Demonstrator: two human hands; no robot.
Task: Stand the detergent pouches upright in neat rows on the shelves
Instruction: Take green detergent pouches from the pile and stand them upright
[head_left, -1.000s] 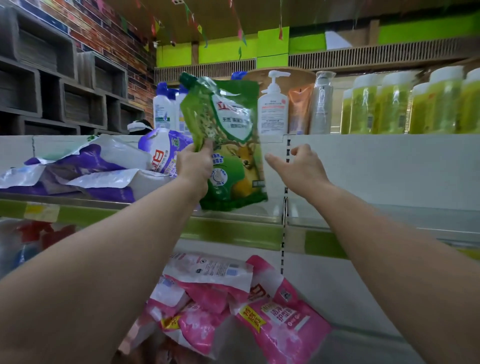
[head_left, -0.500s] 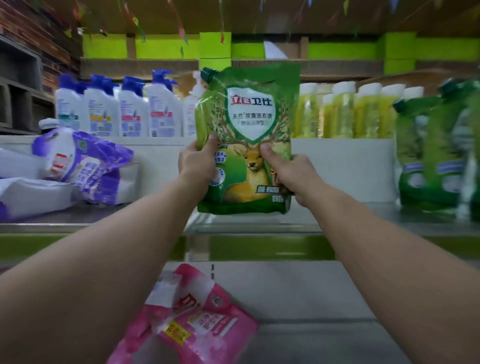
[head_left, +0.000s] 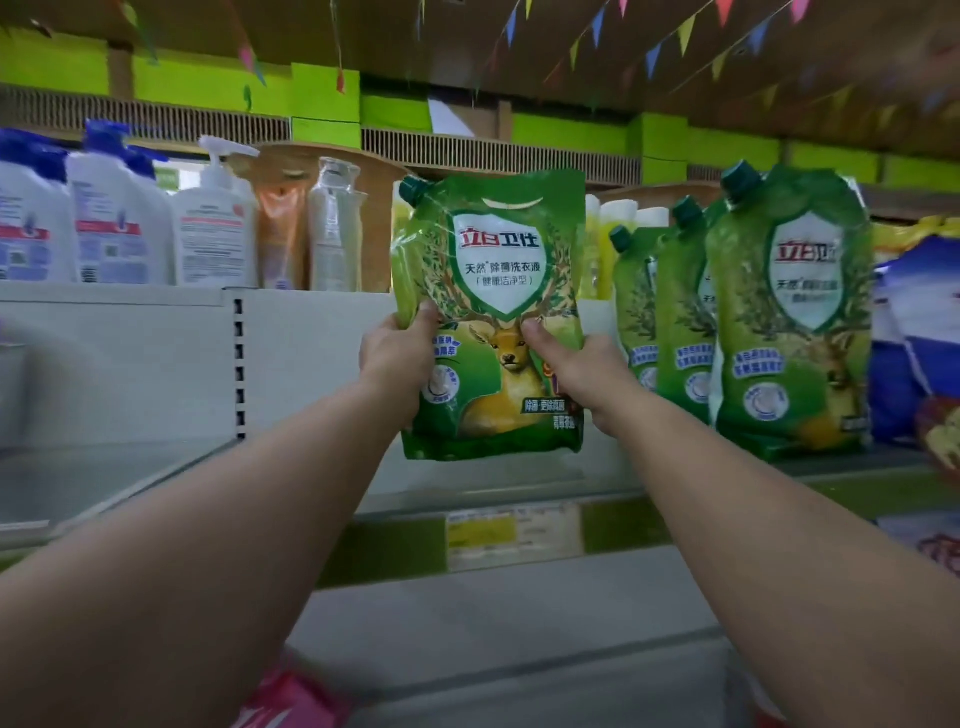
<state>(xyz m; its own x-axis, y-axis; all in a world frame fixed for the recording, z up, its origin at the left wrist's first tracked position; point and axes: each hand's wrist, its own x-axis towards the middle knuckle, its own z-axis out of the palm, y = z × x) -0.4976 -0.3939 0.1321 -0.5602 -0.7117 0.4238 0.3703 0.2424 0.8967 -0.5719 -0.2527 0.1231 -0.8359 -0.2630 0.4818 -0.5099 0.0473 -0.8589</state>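
Shelf (head_left: 519, 483) spans mid-frame; standing green pouches (head_left: 784, 322) at right. I hold one green pouch (head_left: 491, 291) upright at centre frame, base just above the shelf. My left hand (head_left: 397, 358) and right hand (head_left: 582, 371) each grip a side edge, thumbs on the front. Judged soft, liquid-filled, fairly heavy, slippery film; best held low at both sides. Since half a second ago, the row at right sits nearer the pouch.

The green pouch (head_left: 491, 317) (white shield, tan deer) matches three green pouches (head_left: 748, 322) beside blue-capped white bottles (head_left: 78, 218).
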